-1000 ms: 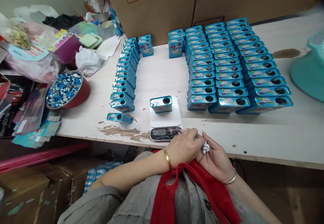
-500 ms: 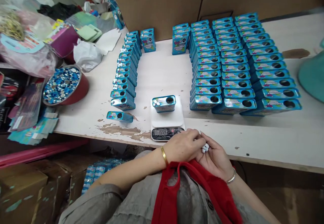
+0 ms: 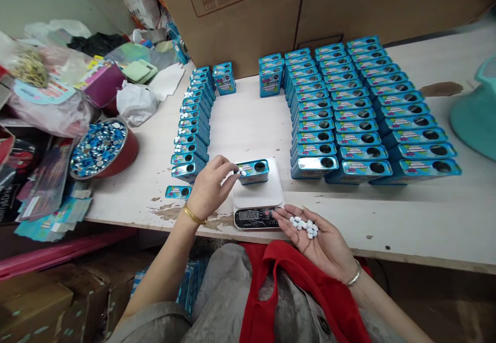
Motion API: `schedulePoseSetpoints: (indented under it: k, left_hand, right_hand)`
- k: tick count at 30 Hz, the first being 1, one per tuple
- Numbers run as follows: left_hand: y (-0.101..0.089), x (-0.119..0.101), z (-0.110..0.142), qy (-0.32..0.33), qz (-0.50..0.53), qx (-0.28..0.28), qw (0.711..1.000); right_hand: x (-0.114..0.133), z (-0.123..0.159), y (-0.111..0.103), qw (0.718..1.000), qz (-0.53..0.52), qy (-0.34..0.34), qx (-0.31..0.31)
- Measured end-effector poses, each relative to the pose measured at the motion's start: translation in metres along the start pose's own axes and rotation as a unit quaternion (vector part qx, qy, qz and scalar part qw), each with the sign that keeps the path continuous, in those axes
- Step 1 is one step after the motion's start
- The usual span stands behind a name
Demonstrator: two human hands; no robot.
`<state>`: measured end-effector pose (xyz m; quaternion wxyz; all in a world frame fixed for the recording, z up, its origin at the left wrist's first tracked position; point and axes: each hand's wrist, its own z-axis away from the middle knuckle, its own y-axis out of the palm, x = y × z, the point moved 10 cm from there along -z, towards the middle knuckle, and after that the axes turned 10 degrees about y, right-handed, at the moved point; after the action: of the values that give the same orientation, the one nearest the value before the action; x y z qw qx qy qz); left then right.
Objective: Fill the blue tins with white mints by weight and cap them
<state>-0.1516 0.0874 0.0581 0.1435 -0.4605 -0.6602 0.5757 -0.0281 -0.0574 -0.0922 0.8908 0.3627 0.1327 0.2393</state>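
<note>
A blue tin (image 3: 253,173) with a round hole in its top stands on a white kitchen scale (image 3: 256,196). My left hand (image 3: 213,184) is at the tin's left end, thumb and fingertips pinched at small white candies (image 3: 243,173) on the lid. My right hand (image 3: 320,247) is palm up just right of the scale's lit display, and several white candies (image 3: 306,225) lie in its cupped palm. A single blue tin (image 3: 178,192) is left of the scale, partly behind my left wrist.
Rows of blue tins (image 3: 315,150) with open holes fill the right side. Another column of tins (image 3: 189,141), several with white candies on top, stands left. A red bowl (image 3: 129,149) of blue and silver pieces, plastic bags (image 3: 135,103) and a teal container (image 3: 475,118) flank them.
My left hand has moved from over my right palm, left and forward to the tin on the scale. My right hand has opened out, showing the white candies. The view has tilted up slightly.
</note>
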Motion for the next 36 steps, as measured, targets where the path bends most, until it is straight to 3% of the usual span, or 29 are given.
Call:
schedulePoseSetpoints:
  k: [9, 13, 18, 23, 25, 28, 30, 33, 36]
  left_hand:
    - [0.015, -0.02, -0.023, 0.052, -0.04, 0.042, 0.997]
    - [0.021, -0.035, -0.037, 0.089, -0.004, 0.034, 0.995]
    - [0.018, -0.059, -0.036, 0.114, 0.079, 0.012, 0.99]
    - [0.035, -0.078, -0.016, 0.127, 0.057, 0.084, 0.987]
    - [0.03, -0.068, -0.011, 0.1, 0.028, 0.06, 0.993]
    - [0.016, -0.032, -0.01, 0.034, -0.037, 0.015, 0.999]
    - [0.02, -0.007, -0.019, 0.026, -0.055, 0.053, 0.997]
    - [0.026, 0.028, -0.057, 0.044, -0.058, 0.093, 0.993]
    - [0.024, 0.068, -0.126, 0.023, -0.107, 0.058, 0.992]
  right_hand:
    - [-0.002, -0.005, 0.002, 1.0, 0.01, 0.009, -0.003]
    - [-0.001, -0.008, 0.006, 1.0, 0.018, 0.01, 0.009]
    - [0.006, -0.014, 0.029, 0.998, 0.028, 0.002, 0.052]
    - [0.004, -0.02, 0.055, 0.996, 0.003, 0.006, 0.09]
    - [-0.001, -0.022, 0.056, 0.996, 0.015, 0.022, 0.083]
    - [-0.006, -0.022, 0.05, 0.996, 0.047, 0.036, 0.063]
    - [-0.005, -0.023, 0.043, 0.998, 0.038, 0.037, 0.046]
    - [0.004, -0.026, 0.035, 0.999, 0.015, 0.024, 0.022]
    - [0.019, -0.029, 0.035, 1.0, 0.007, -0.004, 0.023]
